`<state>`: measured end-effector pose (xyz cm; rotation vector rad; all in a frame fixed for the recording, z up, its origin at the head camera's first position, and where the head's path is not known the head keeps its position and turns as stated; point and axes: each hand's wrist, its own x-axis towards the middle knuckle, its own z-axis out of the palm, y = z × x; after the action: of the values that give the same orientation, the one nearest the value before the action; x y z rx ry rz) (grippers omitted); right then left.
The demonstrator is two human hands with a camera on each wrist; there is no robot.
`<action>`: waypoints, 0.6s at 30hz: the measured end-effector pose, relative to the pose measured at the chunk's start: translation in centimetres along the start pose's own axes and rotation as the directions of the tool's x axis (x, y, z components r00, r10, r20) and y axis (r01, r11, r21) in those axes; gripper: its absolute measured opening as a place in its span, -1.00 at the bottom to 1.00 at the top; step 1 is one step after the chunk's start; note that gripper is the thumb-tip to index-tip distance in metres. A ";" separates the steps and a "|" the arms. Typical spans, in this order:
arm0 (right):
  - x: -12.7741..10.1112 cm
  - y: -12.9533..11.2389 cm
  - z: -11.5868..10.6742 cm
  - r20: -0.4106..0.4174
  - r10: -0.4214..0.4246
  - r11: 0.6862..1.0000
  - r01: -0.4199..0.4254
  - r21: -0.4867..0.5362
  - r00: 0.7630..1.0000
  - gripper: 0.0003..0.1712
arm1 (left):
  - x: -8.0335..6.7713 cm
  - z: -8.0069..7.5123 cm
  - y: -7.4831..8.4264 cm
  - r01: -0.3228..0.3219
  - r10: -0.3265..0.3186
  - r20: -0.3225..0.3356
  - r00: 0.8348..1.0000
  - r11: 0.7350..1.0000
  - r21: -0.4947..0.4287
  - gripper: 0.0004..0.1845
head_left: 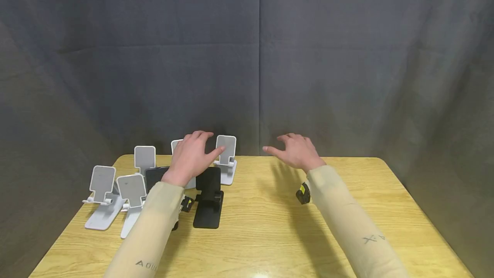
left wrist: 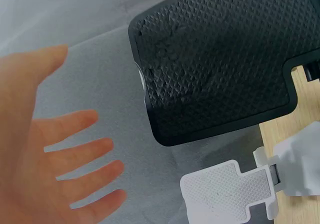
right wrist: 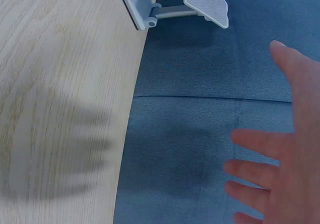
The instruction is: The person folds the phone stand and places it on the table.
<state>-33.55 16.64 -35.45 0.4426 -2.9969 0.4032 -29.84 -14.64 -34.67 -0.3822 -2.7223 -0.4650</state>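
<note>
Stands, five white (head_left: 227,158) and two black (head_left: 209,200), crowd the table's (head_left: 270,222) far-left corner, all unheld: left hand (head_left: 191,158) hovers spread above them, right hand (head_left: 297,151) spread, apart.

Seven phone stands (head_left: 209,196) cluster at the desk's (head_left: 347,175) far left corner, three along the far edge, four nearer; a curtain (head_left: 308,55) hangs behind the desk.
</note>
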 end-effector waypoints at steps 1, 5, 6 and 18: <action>0.0 0.0 -0.1 0.015 0.007 1.000 -0.008 0.008 1.000 0.05 | -0.2 0.0 0.1 -0.004 0.004 -0.007 1.000 1.000 -0.006 -0.29; -0.1 0.0 -0.3 0.082 0.038 0.998 -0.042 0.050 0.996 0.07 | -1.0 0.1 0.2 -0.007 0.005 -0.052 0.999 1.000 -0.029 -0.34; -0.2 -0.1 -0.3 0.095 0.041 0.997 -0.047 0.058 0.995 0.07 | -1.2 0.2 0.2 -0.002 0.000 -0.062 0.998 0.999 -0.034 -0.35; -1.0 0.2 0.1 0.122 0.029 0.995 -0.041 0.094 0.992 -0.08 | -4.0 1.4 -0.3 0.124 -0.139 -0.136 0.981 0.986 -0.110 -0.28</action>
<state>-32.70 17.09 -35.71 0.4375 -3.1157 0.5444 -26.69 -15.21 -37.48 -0.1868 -2.6007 -0.6428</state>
